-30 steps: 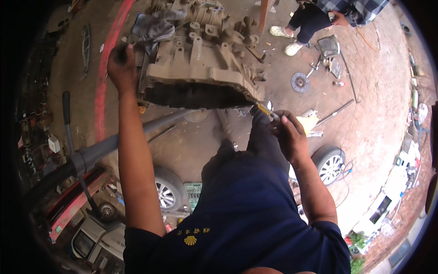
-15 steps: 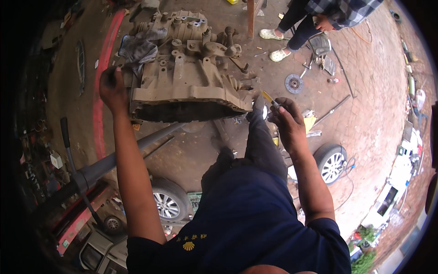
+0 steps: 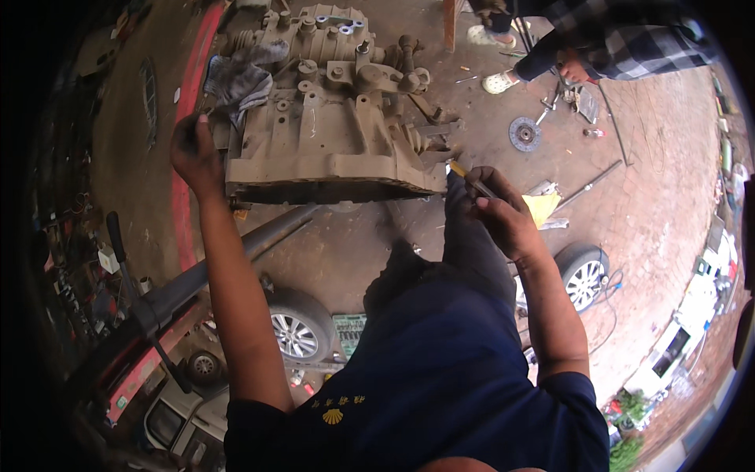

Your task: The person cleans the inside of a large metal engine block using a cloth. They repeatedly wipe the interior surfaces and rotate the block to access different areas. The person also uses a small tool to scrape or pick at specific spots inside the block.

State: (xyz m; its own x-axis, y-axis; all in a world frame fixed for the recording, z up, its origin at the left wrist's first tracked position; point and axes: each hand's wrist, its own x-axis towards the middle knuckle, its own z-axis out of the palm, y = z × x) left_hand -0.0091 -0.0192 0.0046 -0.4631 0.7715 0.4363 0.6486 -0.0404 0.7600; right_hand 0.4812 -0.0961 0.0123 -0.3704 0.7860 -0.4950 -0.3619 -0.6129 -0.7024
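A dusty gearbox housing [image 3: 314, 134] stands in front of me, its wide dark open end toward me. My left hand [image 3: 197, 153] is closed by its left edge, thumb uppermost; whatever the fingers hold is hidden. Just beyond that hand, a grey work glove [image 3: 240, 82] lies draped over the housing. My right hand [image 3: 503, 208] grips a slim tool with a yellow end [image 3: 458, 169]. That end points at the right corner of the housing's rim, and I cannot tell whether it touches.
A co-worker in a plaid sleeve [image 3: 649, 55] bends at the far right. A clutch disc [image 3: 525, 134] and a long bar [image 3: 586, 189] lie on the ground there. A thick grey pole [image 3: 177, 287] slants under my left arm. Nearer me are two wheels [image 3: 303, 326] and a green tool case [image 3: 348, 330].
My right hand has turned, and the tool's yellow end now points at the housing's right corner. The left hand stays in place. The co-worker has bent lower and shifted right.
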